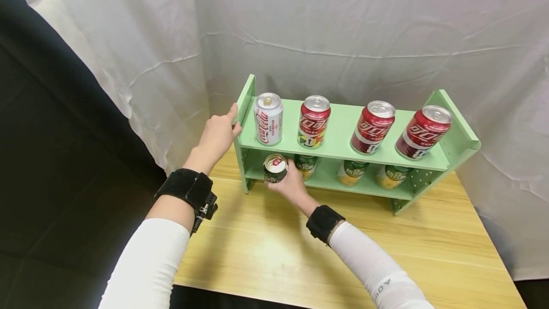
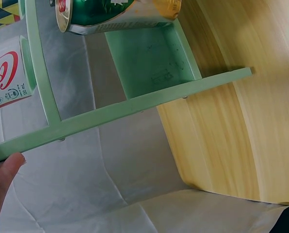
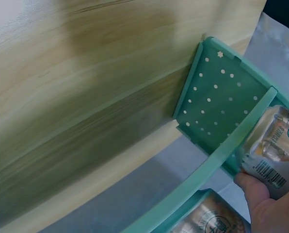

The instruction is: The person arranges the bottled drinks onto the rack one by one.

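My right hand [image 1: 290, 185] grips a dark green can [image 1: 275, 168] at the left end of the lower shelf. In the right wrist view, my thumb [image 3: 253, 189] presses the lower part of this can [image 3: 273, 150], beside its barcode. My left hand [image 1: 216, 135] is at the left side panel [image 1: 246, 97] of a green two-tier rack; in the left wrist view its fingers [image 2: 8, 174] pinch the panel's edge. Just right of that panel, a white Coca-Cola can [image 1: 269, 120] stands on the upper shelf.
Three red cola cans, including the nearest one [image 1: 314, 123], stand along the upper shelf. Below them are green-and-yellow cans [image 1: 352, 173]. The rack stands on a wooden table [image 1: 266, 247], with a pale curtain [image 1: 343, 27] behind it and dark cloth [image 1: 64, 180] at the left.
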A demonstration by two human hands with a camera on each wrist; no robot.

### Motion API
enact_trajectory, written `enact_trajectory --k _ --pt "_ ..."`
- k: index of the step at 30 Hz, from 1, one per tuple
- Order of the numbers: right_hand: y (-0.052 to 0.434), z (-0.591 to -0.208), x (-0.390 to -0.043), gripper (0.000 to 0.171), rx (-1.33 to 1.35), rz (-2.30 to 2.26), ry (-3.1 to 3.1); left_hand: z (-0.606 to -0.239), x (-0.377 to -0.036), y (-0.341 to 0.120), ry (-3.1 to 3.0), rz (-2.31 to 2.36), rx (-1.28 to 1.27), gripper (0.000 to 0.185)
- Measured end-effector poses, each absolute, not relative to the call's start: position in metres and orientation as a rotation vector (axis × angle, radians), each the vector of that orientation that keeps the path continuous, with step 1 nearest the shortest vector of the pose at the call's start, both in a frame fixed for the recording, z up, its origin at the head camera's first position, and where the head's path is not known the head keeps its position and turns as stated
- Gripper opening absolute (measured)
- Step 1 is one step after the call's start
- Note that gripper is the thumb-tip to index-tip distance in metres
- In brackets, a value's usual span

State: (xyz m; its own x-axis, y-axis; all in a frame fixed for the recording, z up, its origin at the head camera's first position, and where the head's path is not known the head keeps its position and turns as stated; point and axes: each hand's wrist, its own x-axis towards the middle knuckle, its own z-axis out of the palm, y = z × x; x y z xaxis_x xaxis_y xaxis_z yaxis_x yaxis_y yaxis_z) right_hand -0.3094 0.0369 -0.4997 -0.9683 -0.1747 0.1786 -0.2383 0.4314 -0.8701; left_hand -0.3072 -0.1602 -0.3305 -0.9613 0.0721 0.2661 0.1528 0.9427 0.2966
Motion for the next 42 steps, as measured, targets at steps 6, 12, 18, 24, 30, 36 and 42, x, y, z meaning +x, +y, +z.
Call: enact_trajectory --k 6,12,18,24,30,36,42 --pt "0.035 -0.499 -0.314 0.077 0.402 1.594 -2.604 -0.331 -0.307 -0.162 -2.831 -0.462 -0.158 0.057" --pt "0.032 -0.499 -0.319 0.085 0.373 1.605 -2.624 -0.331 -0.307 -0.161 -2.837 -0.477 -0.155 0.057" --pt "0.029 -0.500 -0.327 0.087 0.415 1.544 -2.643 -0.331 -0.306 -0.160 -2.836 -0.474 -0.146 0.057" --pt "0.023 -0.499 -0.335 0.084 0.442 1.525 -2.659 -0.330 -0.307 -0.160 -2.833 -0.467 -0.150 0.057" --pt "0.020 -0.501 -0.341 0.077 0.433 1.519 -2.737 -0.332 -0.307 -0.160 -2.867 -0.462 -0.143 0.058" --pt "0.020 -0.500 -0.346 0.079 0.471 1.640 -2.721 -0.333 -0.308 -0.160 -2.850 -0.467 -0.158 0.058" --pt "0.017 -0.497 -0.351 0.081 0.510 1.687 -2.686 -0.332 -0.308 -0.160 -2.834 -0.464 -0.166 0.057"
